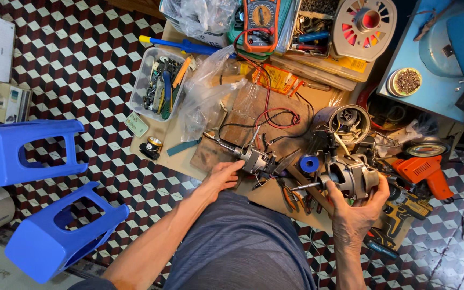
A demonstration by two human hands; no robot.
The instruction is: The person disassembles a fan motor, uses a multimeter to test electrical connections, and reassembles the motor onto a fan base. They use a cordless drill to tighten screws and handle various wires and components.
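Observation:
My right hand [354, 210] grips a grey electric fan motor [350, 174] with a steel shaft pointing left, held just above the low wooden board [162, 131]. My left hand [222, 174] rests on the board, its fingers touching a second, smaller motor [252, 158] that lies there with its shaft pointing up-left. Red and black test leads [275, 115] run from an orange multimeter [261, 21] down toward the small motor. A blue tape roll [309, 164] sits between the two motors.
A clear tub of small tools [159, 83], crumpled plastic bags [205, 94], a round motor housing [349, 121] and an orange power tool [422, 172] crowd the board. Two blue plastic stools [33, 188] lie on the patterned tile floor at left. Pliers [291, 196] lie near my knee.

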